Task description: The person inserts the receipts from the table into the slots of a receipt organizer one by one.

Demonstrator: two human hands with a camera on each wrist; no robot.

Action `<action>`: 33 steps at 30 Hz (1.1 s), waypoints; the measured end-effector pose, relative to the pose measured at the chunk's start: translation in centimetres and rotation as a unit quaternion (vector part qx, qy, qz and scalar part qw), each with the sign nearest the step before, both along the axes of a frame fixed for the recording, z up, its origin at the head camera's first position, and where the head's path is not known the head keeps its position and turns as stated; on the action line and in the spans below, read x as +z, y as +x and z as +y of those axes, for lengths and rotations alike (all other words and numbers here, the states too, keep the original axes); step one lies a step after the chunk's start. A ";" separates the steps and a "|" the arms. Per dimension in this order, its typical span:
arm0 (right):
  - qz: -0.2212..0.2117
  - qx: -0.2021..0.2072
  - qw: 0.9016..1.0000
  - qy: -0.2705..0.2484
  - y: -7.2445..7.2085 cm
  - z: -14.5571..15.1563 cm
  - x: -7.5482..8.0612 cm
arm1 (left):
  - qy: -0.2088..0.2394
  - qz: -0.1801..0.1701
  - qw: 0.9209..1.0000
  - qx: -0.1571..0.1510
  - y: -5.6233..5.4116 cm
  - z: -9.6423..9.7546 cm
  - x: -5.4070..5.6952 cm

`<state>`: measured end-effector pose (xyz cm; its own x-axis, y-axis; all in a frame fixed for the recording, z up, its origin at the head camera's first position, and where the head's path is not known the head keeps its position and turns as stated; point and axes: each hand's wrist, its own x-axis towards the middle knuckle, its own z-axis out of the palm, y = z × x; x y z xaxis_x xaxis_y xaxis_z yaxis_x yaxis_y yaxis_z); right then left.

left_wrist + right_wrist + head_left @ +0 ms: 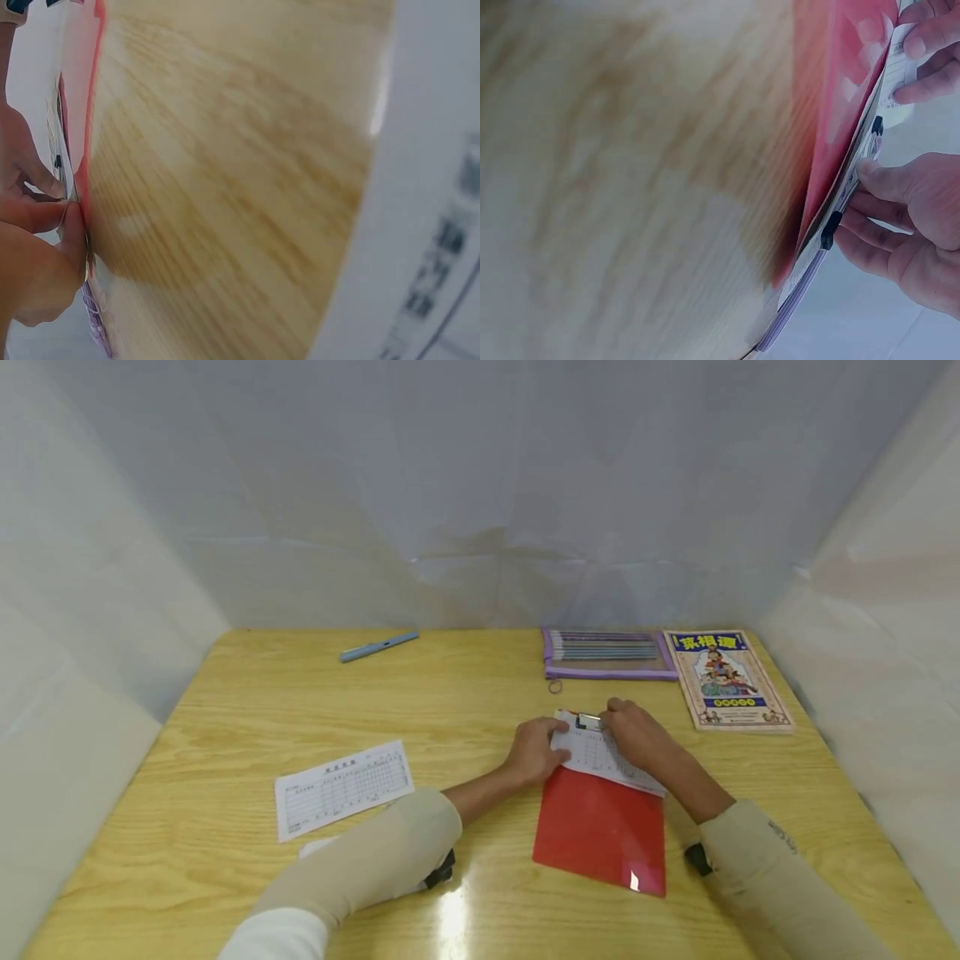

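A red translucent clipboard (600,827) lies at the right of centre. Over its upper half is a printed paper form (600,753), by the metal clip (588,722) at the top. My left hand (534,747) pinches the form's left edge between thumb and fingers; the left wrist view shows those fingers (71,232) close together on the paper. At the clip's right end is my right hand (637,735), gripping it. From the right wrist view, the right thumb (885,180) presses the clip's side while the other fingers curl beneath. Black end pieces (831,229) show on the clip.
Another printed form (345,789) lies left on the wooden table, with more white paper (315,846) partly under my left sleeve. At the back are a blue pen (378,647), a purple-edged pouch (611,673) of pencils and an illustrated book (727,681). Pale sheeting encloses the sides.
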<state>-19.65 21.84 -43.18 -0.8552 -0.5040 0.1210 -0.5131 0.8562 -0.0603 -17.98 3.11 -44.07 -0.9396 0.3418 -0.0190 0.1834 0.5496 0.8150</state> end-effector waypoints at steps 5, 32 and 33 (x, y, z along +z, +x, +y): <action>-0.010 -0.009 1.000 0.005 0.0 0.1 0.2 | 0.005 -0.018 1.000 -0.016 -0.1 -0.4 0.4; -0.040 -0.021 0.999 -0.019 -0.2 0.3 0.5 | 0.013 -0.092 0.995 0.028 0.5 -16.0 3.8; -0.040 -0.019 0.999 -0.020 -0.2 0.3 0.5 | 0.002 -0.090 0.995 0.031 0.6 -17.0 3.9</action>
<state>-19.85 22.17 -42.67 -0.8816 -0.4667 0.0705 -0.4720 0.8712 -0.1352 -17.36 -13.88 -40.18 -0.9403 0.2836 -0.1880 -0.0005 0.5515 0.8342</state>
